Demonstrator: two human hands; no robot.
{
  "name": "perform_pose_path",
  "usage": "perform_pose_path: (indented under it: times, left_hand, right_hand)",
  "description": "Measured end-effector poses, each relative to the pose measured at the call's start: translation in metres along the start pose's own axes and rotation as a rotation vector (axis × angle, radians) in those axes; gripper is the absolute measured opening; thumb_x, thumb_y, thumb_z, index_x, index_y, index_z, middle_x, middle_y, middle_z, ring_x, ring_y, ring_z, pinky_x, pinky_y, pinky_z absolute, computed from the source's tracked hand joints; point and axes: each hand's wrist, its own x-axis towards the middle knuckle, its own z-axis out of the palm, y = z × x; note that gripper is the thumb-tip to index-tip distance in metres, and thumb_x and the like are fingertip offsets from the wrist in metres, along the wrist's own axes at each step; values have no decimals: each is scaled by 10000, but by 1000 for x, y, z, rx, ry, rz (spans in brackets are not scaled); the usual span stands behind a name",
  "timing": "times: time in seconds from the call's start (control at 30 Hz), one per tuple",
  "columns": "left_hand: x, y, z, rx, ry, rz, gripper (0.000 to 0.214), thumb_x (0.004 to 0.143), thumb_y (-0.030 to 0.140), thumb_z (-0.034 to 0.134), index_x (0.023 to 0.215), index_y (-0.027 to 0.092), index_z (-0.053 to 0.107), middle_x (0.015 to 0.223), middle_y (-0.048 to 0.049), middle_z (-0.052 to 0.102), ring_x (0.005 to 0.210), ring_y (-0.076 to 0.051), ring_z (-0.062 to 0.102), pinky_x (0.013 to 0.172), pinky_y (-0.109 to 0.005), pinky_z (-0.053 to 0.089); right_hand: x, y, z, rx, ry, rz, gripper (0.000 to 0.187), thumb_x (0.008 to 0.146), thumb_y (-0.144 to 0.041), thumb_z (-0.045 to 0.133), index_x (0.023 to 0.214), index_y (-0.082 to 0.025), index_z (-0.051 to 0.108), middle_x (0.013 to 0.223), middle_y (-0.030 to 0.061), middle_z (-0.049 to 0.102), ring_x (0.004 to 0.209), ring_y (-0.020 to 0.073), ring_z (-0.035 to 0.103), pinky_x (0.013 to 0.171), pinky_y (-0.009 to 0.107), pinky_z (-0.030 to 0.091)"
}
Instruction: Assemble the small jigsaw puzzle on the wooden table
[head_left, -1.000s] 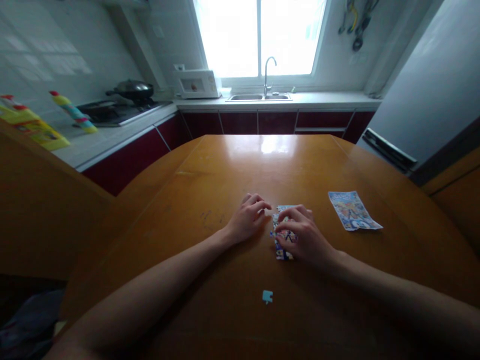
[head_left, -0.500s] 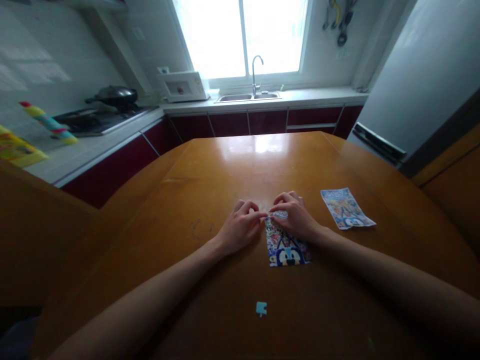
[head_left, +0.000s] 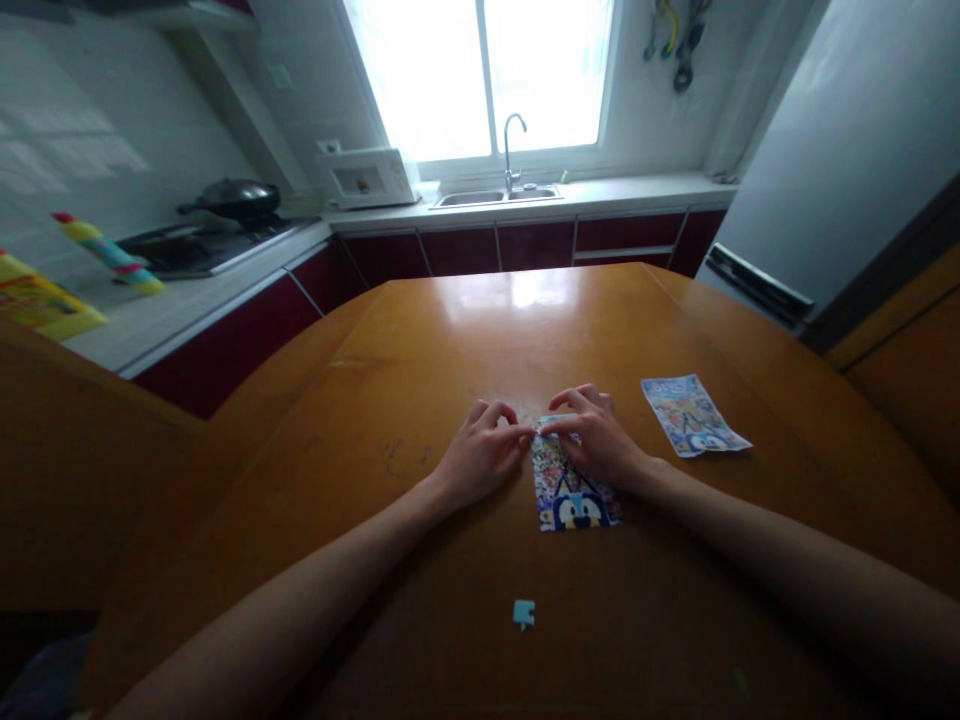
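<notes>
A small colourful jigsaw puzzle [head_left: 574, 495] lies flat on the wooden table [head_left: 450, 340], its near part showing a blue cartoon face. My left hand [head_left: 484, 455] rests at the puzzle's far left corner with fingers curled and fingertips pinched at its top edge. My right hand [head_left: 596, 435] lies over the puzzle's far end, fingers bent, fingertips meeting the left hand's at the top edge. What the fingertips press or hold there is too small to make out. A single light blue puzzle piece [head_left: 523, 613] lies loose nearer to me.
A printed picture sheet [head_left: 690, 415] lies to the right of the puzzle. Beyond the table are a counter with a sink and tap [head_left: 510, 180], a white microwave [head_left: 367, 178], a stove with a pan [head_left: 232, 200], bottles [head_left: 109, 255] at left and a grey fridge [head_left: 840, 180] at right.
A second ago my right hand covered the puzzle's near part; it has since shifted to the far end, uncovering the blue face. Both hands now meet at the top edge and hardly move.
</notes>
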Motion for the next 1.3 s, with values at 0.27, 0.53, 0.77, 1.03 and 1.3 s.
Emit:
perform_pose_path:
  times: [0.27,0.53,0.77,1.03,1.3]
  left_hand:
    - [1,1,0,-2,23,0,190,956,278,607,1075,271,755,1002,-70,611,940,-224,494,865,-418,520]
    - [0,-1,2,24,-7,-7,192,959,285,608,1082,254,753,1027,-78,612,985,-238,484,882,-424,516]
    - [-1,0,2,22,1,22,244,958,256,601,1171,280,717,1056,-71,604,1008,-237,481,907,-421,510]
    - [-1,0,3,1,-37,-6,241,952,238,603,1148,278,737,1065,-70,607,1012,-240,472,940,-433,496]
    - [0,1,2,-45,-56,-57,214,960,243,600,1124,272,733,1130,-79,571,1076,-249,460,1008,-469,470]
  right_hand:
    - [1,-1,0,-34,-1,-29,288,857,-126,658,933,-362,804,1138,56,668,1118,295,495,917,492,370]
    - [1,-1,-1,-42,-33,-31,295,861,-116,641,937,-349,804,1148,64,658,1138,303,488,931,501,373]
    - [5,-5,-4,-63,-69,-19,340,844,-70,606,958,-324,801,1182,80,651,1169,317,471,941,514,364]
    - [0,-9,3,-16,-30,80,268,888,-118,585,940,-277,795,1222,93,633,1209,306,456,990,521,333]
    - [-9,-53,-19,27,-5,39,237,858,-106,599,994,-223,755,1172,122,616,1151,298,473,952,474,382]
